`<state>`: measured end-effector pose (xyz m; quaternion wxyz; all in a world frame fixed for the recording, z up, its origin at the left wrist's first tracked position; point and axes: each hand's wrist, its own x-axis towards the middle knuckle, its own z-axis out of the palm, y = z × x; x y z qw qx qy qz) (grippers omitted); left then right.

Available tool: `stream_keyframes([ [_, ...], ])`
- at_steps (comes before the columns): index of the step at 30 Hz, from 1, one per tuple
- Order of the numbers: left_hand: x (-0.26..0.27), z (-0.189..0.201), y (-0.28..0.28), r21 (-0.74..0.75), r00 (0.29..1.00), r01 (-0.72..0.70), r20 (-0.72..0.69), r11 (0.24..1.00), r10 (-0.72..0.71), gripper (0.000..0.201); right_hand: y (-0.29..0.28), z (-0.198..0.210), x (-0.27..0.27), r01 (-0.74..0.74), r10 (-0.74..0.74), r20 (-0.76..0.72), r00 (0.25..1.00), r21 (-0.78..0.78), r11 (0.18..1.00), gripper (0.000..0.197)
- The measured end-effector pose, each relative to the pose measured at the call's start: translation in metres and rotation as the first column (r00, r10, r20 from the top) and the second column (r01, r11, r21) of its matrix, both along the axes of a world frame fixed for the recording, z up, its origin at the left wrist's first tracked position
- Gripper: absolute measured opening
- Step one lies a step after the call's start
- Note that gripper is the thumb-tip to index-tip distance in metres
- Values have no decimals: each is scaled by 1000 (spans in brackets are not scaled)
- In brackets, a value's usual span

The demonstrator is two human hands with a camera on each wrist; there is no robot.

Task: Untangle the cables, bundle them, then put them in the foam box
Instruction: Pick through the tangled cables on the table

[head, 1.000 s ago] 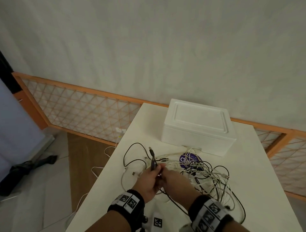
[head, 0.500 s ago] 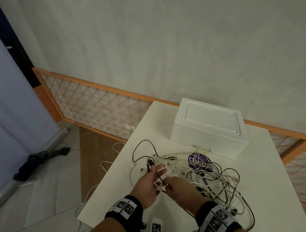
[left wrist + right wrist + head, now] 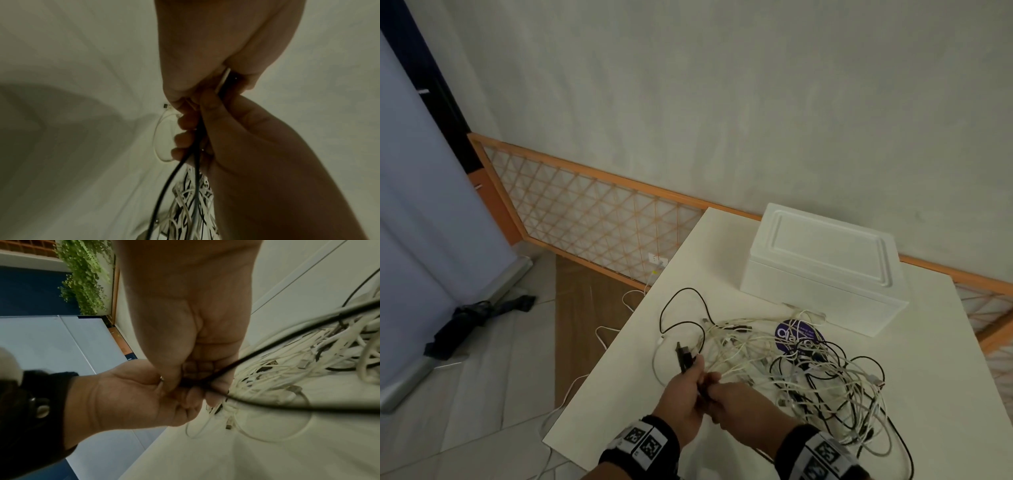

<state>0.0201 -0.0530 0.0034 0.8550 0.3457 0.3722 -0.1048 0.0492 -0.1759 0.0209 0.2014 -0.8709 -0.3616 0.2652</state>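
1. The left hand [image 3: 686,394] is clenched around a thin black cable [image 3: 685,356], whose dark plug ends stick out above the fist.
2. The right hand [image 3: 736,404] pinches the same black cable just beside the left; the two hands touch.
3. A tangled heap of white and black cables [image 3: 808,370] lies on the white tabletop [image 3: 945,377], to the right of the hands.
4. A round purple label [image 3: 798,335] sits among the cables at the heap's far side.
5. The white foam box [image 3: 822,263], lid on, stands at the far side of the tabletop, just beyond the heap.
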Motion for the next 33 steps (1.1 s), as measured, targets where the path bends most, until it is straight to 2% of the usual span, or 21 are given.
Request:
stream_keyframes([
  [2, -1, -1, 7, -66, 994, -111, -8, 992, 111, 25, -2, 5, 12, 11, -10, 29, 1000, -26, 1000, 31],
  [4, -1, -2, 15, -75, 981, -192, -29, 979, 190, 26, -4, 9, 36, 168, -172, 95, 981, 40, 985, 25],
  [6, 0, -3, 19, -33, 982, -185, -41, 982, 183, 34, -7, 9, 68, 328, -346, 216, 913, 114, 938, 19],
  [8, 2, -3, 19, 3, 986, -161, -36, 987, 161, 34, -10, 5, 99, 422, -434, 264, 861, 103, 901, 16],
  [10, 10, -3, 18, 27, 990, -137, -9, 990, 138, 31, -11, -10, 128, 426, -411, 279, 868, 7, 904, 20],
  [12, 19, -1, 19, 56, 994, -113, 6, 992, 113, 32, -13, -27, 149, 390, -352, 279, 893, -92, 916, 32],
  [14, 28, -1, 21, 70, 995, -100, 9, 992, 100, 32, -12, -39, 163, 347, -304, 229, 925, -183, 920, 41],
  [17, 36, -2, 21, 79, 996, -93, -6, 993, 94, 32, -8, -53, 173, 284, -230, 193, 954, -327, 901, 43],
  [21, 42, -7, 21, 88, 996, -87, -27, 992, 89, 29, -8, -64, 181, 286, -215, 271, 938, -258, 923, 16],
  [26, 50, -16, 18, 108, 997, -62, -40, 992, 66, 30, -13, -70, 181, 261, -212, 214, 954, -236, 936, 34],
  [28, 53, -18, 16, 107, 998, -47, -36, 993, 51, 28, -13, -71, 177, 222, -150, 246, 958, -300, 928, 31],
  [30, 55, -21, 15, 110, 998, -35, -40, 993, 40, 26, -14, -68, 174, 233, -110, 349, 931, -332, 914, 23],
  [33, 56, -21, 16, 113, 998, -43, -39, 993, 47, 26, -14, -61, 173, 263, -122, 433, 893, -282, 923, 15],
])
